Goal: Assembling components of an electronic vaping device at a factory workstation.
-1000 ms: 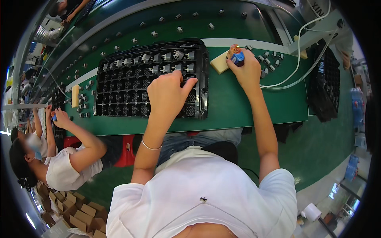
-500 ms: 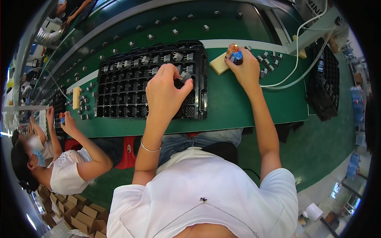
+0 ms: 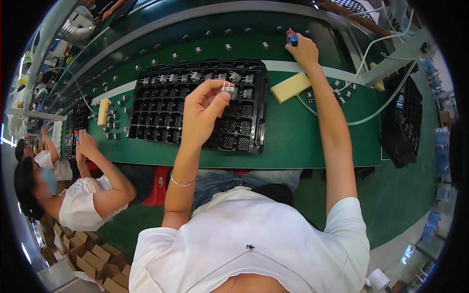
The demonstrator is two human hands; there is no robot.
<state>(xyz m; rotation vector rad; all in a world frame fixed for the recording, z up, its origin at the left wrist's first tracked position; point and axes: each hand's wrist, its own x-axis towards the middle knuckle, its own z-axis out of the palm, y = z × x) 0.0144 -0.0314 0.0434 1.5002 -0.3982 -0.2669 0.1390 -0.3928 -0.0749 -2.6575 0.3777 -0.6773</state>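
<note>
My left hand [image 3: 205,110] is raised above the black compartment tray [image 3: 151,115] and pinches a small grey metal-pinned part [image 3: 228,89] between thumb and fingers. My right hand [image 3: 303,49] is stretched out far over the dark green conveyor belt [image 3: 161,36], closed on a small blue and red part [image 3: 292,39]. The tray lies on the green bench top [image 3: 303,141]; its far rows hold several small grey parts, its near pockets look bare. A tan block [image 3: 290,88] rests beside the tray's right edge, under my right forearm.
Small grey parts ride in rows on the belt. A person in white [image 3: 83,195] works at my left with another black tray [image 3: 73,122] and tan block [image 3: 103,111]. White cables [image 3: 376,112] cross the bench at right beside a black tray stack [image 3: 403,122]. Cardboard boxes [image 3: 88,259] sit lower left.
My left hand lifted off the tray with a small part pinched in it. My right hand moved from beside the tan block out over the belt, still holding the blue part.
</note>
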